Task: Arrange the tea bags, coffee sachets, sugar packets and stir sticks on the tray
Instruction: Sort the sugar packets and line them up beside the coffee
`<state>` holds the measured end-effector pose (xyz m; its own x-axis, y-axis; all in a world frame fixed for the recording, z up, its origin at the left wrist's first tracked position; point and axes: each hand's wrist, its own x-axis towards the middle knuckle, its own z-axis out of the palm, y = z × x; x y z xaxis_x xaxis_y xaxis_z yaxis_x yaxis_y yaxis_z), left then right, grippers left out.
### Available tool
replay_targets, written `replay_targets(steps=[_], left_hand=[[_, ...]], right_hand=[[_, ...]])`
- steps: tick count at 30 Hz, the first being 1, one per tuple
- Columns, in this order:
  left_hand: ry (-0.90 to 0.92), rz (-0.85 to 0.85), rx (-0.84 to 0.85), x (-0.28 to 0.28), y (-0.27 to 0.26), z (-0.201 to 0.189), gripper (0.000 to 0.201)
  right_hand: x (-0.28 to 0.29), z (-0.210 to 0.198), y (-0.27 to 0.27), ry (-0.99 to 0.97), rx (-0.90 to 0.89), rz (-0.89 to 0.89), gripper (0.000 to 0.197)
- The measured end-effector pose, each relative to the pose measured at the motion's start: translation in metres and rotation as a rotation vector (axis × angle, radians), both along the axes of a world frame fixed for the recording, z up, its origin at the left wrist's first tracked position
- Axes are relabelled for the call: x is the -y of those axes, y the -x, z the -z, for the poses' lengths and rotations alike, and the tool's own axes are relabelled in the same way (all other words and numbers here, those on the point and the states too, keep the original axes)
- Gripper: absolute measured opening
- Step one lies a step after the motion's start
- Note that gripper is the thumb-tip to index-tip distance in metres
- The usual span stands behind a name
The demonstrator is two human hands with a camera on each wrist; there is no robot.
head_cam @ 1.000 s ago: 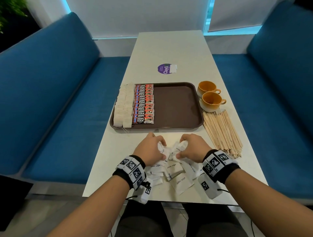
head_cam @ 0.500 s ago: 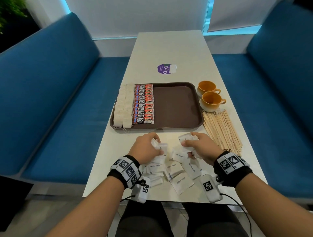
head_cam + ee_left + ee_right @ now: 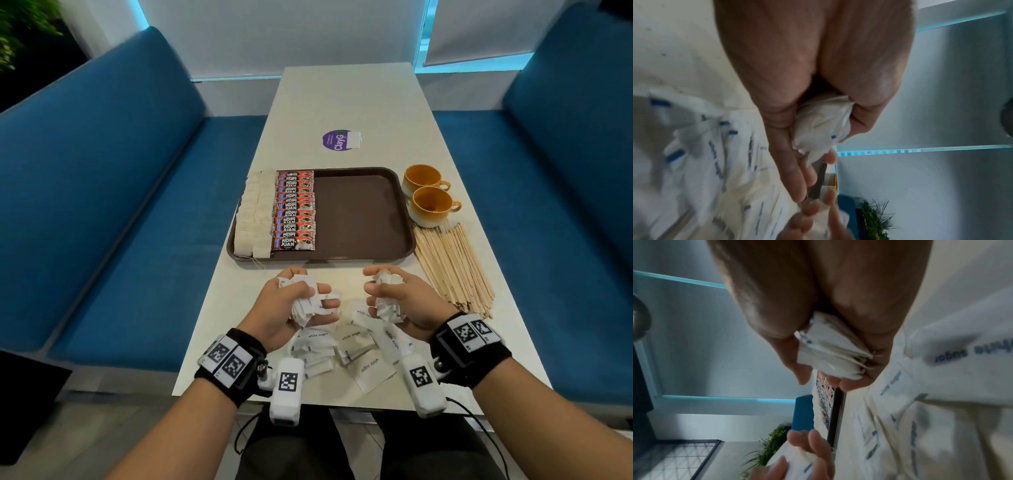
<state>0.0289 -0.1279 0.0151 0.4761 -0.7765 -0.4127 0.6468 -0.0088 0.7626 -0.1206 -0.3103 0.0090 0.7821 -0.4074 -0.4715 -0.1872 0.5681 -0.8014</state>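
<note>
A brown tray (image 3: 363, 212) lies on the table with white tea bags (image 3: 253, 216) along its left edge and a row of red coffee sachets (image 3: 294, 212) beside them. In front of the tray my left hand (image 3: 294, 301) grips a bunch of white sugar packets (image 3: 822, 123). My right hand (image 3: 387, 294) grips another bunch of sugar packets (image 3: 830, 352). More loose sugar packets (image 3: 352, 346) lie on the table between and below both hands. Wooden stir sticks (image 3: 452, 267) lie in a heap right of the tray.
Two orange cups (image 3: 428, 195) stand at the tray's right, behind the sticks. A purple sticker (image 3: 337, 140) is on the table farther back. Blue benches (image 3: 102, 205) flank the table on both sides. The tray's right half is bare.
Both hands have drawn apart and lifted slightly, each now holding a separate bunch of sugar packets gathered from the pile.
</note>
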Motion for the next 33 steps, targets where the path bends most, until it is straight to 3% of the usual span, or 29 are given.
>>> replay_targets(steps=[5, 7, 10, 14, 17, 20, 26, 30, 33], left_hand=[[-0.032, 0.033, 0.016, 0.006, 0.018, 0.003, 0.03], [-0.041, 0.03, -0.008, 0.01, 0.024, 0.004, 0.027], [-0.053, 0.026, -0.05, 0.012, 0.028, 0.006, 0.025], [-0.04, 0.053, -0.106, 0.007, 0.025, 0.008, 0.052], [0.046, 0.079, -0.18, 0.001, 0.023, 0.008, 0.054], [0.022, 0.105, -0.117, -0.001, 0.026, 0.01, 0.058], [0.178, 0.135, -0.07, -0.007, 0.026, 0.01, 0.062], [0.249, 0.129, -0.063, -0.006, 0.027, 0.012, 0.067], [0.287, 0.108, -0.081, -0.007, 0.029, 0.011, 0.063]], right_hand=[[-0.01, -0.013, -0.009, -0.244, 0.026, 0.076, 0.034], [-0.013, -0.02, -0.012, -0.248, 0.025, 0.044, 0.035], [-0.022, -0.03, -0.017, -0.161, 0.019, -0.062, 0.051], [-0.029, -0.03, -0.023, -0.026, -0.003, -0.158, 0.061], [-0.031, -0.031, -0.024, 0.048, -0.013, -0.214, 0.063], [-0.037, -0.034, -0.024, 0.186, -0.013, -0.304, 0.073], [-0.039, -0.039, -0.024, 0.393, -0.046, -0.399, 0.059], [-0.038, -0.044, -0.026, 0.655, -0.08, -0.439, 0.055], [-0.037, -0.048, -0.026, 0.634, -0.049, -0.473, 0.052]])
